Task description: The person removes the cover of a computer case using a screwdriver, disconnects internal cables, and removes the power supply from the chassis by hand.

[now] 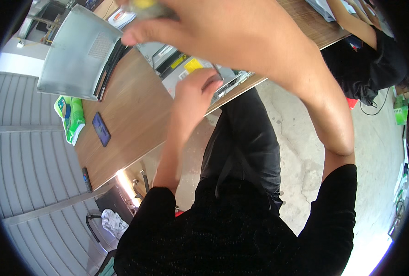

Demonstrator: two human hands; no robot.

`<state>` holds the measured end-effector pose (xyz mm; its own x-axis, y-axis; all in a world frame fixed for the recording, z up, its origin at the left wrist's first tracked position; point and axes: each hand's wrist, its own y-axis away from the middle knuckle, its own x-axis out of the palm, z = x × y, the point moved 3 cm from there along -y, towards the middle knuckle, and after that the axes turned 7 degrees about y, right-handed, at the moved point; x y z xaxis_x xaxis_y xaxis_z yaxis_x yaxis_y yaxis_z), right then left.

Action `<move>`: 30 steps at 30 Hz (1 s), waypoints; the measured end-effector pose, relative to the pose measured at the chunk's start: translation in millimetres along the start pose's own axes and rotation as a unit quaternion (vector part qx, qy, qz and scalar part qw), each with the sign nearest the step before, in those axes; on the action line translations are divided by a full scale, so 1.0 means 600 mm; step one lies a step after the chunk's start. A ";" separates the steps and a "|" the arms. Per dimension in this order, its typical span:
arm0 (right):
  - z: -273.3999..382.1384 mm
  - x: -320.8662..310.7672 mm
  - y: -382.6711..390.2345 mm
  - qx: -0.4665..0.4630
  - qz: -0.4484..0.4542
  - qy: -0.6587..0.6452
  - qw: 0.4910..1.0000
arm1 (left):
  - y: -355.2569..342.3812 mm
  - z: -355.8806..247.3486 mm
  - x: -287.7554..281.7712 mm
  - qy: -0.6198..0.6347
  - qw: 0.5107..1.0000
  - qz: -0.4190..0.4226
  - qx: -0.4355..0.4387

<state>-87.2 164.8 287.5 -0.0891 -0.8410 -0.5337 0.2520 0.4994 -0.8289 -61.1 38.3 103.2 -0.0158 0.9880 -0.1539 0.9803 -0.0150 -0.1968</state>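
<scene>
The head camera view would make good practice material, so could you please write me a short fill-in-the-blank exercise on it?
1. In the picture, the phone lies on the table to the ____ of the left hand.
2. The packet near the phone is white and ____.
3. The label on the open metal case is ____.
4. The blurred right hand is cut off by the picture's ____ edge.

Missing words: left; green; yellow; top.

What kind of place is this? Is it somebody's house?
It looks more like a workshop than a house, maybe for electronics. There's an opened metal case with parts inside on the brown table, a bare concrete floor and a ribbed grey wall.
</scene>
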 end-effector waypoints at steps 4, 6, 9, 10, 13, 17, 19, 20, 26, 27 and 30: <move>0.005 0.006 0.028 0.016 0.030 -0.024 0.999 | 0.049 -0.030 0.023 -0.342 0.924 -0.067 0.154; 0.007 0.009 0.036 0.019 0.039 -0.026 0.999 | 0.062 -0.004 0.035 -0.357 0.910 -0.086 0.193; 0.005 0.002 0.043 0.024 0.050 -0.025 0.998 | 0.067 -0.006 0.055 -0.395 0.883 -0.151 0.202; 0.004 -0.002 0.045 0.026 0.052 -0.024 0.998 | 0.068 -0.002 0.059 -0.413 0.875 -0.158 0.197; 0.004 -0.020 0.045 0.027 0.062 -0.032 0.997 | 0.070 0.003 0.065 -0.397 0.885 -0.155 0.187; 0.005 -0.045 0.050 0.041 0.077 -0.035 0.996 | 0.075 0.013 0.062 -0.381 0.880 -0.171 0.228; 0.003 -0.052 0.047 0.040 0.073 -0.027 0.996 | 0.075 0.012 0.061 -0.376 0.883 -0.167 0.227; 0.004 -0.055 0.043 0.038 0.070 -0.024 0.997 | 0.075 0.011 0.060 -0.371 0.886 -0.162 0.228; 0.012 -0.062 0.013 -0.005 0.027 0.051 0.998 | 0.074 0.012 0.062 -0.367 0.883 -0.164 0.242; 0.011 -0.063 0.013 -0.035 0.010 0.081 0.996 | 0.074 0.012 0.063 -0.366 0.884 -0.164 0.241; 0.013 -0.055 0.005 -0.056 0.050 0.147 0.986 | 0.075 0.013 0.062 -0.370 0.880 -0.172 0.243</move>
<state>-75.8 192.3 303.6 -0.3493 -0.6982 -0.6248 0.1661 0.6102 -0.7747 -19.2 73.1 81.2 -0.5945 0.5789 -0.5580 0.6961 0.0232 -0.7176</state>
